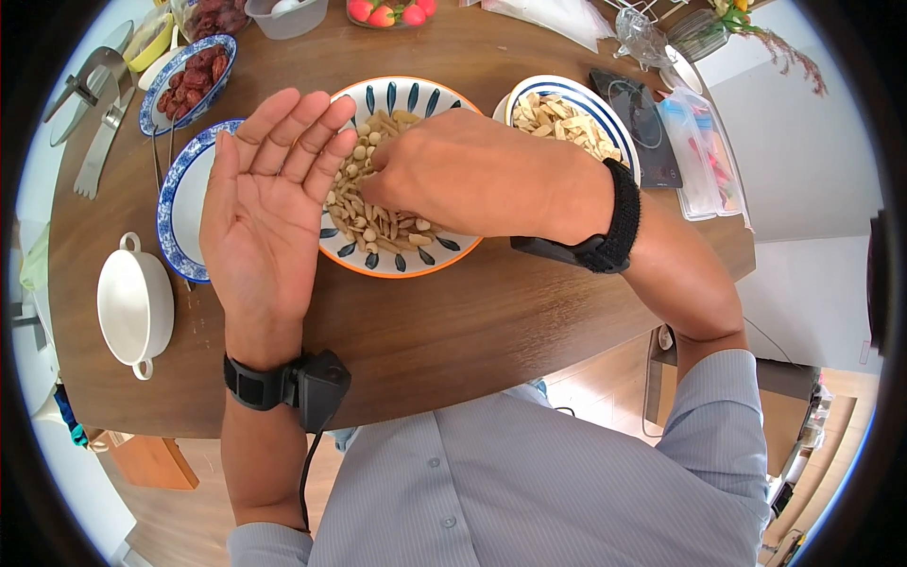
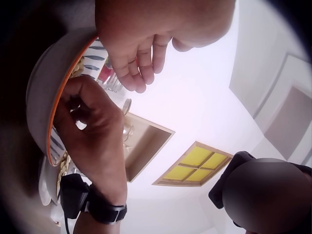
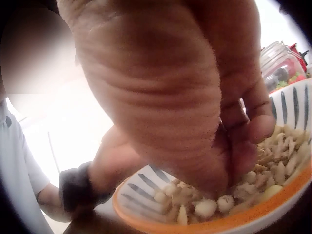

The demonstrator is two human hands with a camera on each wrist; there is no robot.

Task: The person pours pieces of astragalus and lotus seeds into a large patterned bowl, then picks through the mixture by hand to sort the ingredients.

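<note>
A wide bowl with an orange rim and dark painted strokes holds tan spindle-shaped dried pieces mixed with pale round seeds. My right hand reaches over the bowl from the right, its fingers bent down among the pieces. In the left wrist view its thumb and forefinger curve toward each other inside the rim. I cannot tell whether anything is between the hidden fingertips. The left hand is held palm up at the bowl's left side, fingers extended, with nothing on the palm.
Right of the bowl stands a blue-ringed bowl of pale slices, beside a black scale-like device. To the left are a blue-rimmed plate, a white two-handled pot and a dish of dark red dried fruit. Strawberries sit at the back.
</note>
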